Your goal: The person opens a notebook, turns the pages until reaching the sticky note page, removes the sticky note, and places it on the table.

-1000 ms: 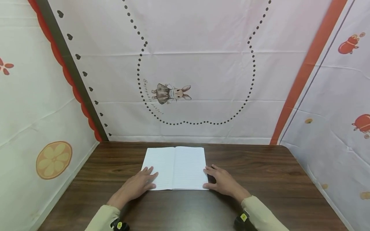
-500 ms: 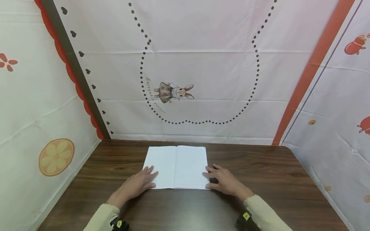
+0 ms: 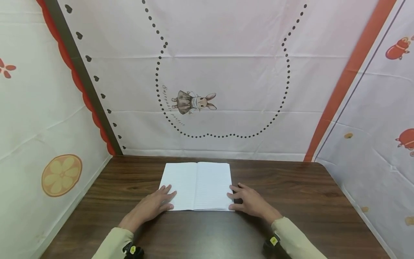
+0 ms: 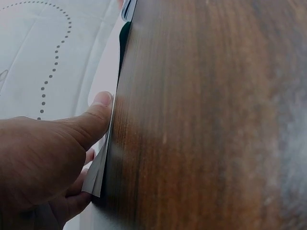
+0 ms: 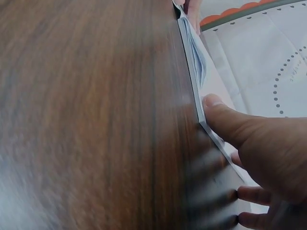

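Note:
An open notebook (image 3: 211, 183) with lined white pages lies on the brown wooden table. My left hand (image 3: 150, 208) rests at its left edge, thumb and fingertips spread on the left page. In the left wrist view the left thumb (image 4: 98, 112) presses near the page edge, and the sheets flare a little at the corner. On the other side my right hand (image 3: 253, 203) touches the right edge with spread fingers. The right wrist view has the right thumb (image 5: 218, 110) on the near right corner, where the thickness of the stacked pages (image 5: 196, 62) shows.
The table (image 3: 284, 190) stretches out on both sides of the notebook and toward me. White printed cloth (image 3: 223, 86) hangs behind it and at left and right. Each wrist wears a dark device with a yellow mark under a pale sleeve (image 3: 295, 237).
The head view has shifted slightly. Both hands keep their places at the notebook's edges, and the notebook stays open.

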`<state>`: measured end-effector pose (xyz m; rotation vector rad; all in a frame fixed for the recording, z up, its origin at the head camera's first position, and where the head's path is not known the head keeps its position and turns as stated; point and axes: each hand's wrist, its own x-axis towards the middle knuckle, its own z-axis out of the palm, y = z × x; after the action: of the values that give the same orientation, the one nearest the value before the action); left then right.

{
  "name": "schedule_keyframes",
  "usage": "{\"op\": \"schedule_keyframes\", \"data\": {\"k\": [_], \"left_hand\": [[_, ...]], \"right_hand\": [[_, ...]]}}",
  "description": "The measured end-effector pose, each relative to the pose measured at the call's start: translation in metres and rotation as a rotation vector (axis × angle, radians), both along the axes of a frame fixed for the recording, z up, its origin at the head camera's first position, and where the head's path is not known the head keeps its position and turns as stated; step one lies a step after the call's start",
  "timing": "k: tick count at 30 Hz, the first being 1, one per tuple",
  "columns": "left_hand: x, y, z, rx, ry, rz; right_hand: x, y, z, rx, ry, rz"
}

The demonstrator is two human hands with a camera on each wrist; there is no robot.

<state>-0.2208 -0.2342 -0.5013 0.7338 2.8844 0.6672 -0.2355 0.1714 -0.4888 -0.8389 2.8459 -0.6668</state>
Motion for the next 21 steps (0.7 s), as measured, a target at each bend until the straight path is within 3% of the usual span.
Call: {"op": "schedule_keyframes", "data": {"k": [13,21], "left_hand": [[-0.001,0.001,0.001,0.000,-0.006,0.010],[-0.005,0.001,0.014,-0.084,-0.025,-0.011]], "right_hand": [[0.005,-0.009,-0.011,-0.089,0.068,-0.157],[0.007,-0.012,-0.015,-0.128,0.044,-0.205]]}}
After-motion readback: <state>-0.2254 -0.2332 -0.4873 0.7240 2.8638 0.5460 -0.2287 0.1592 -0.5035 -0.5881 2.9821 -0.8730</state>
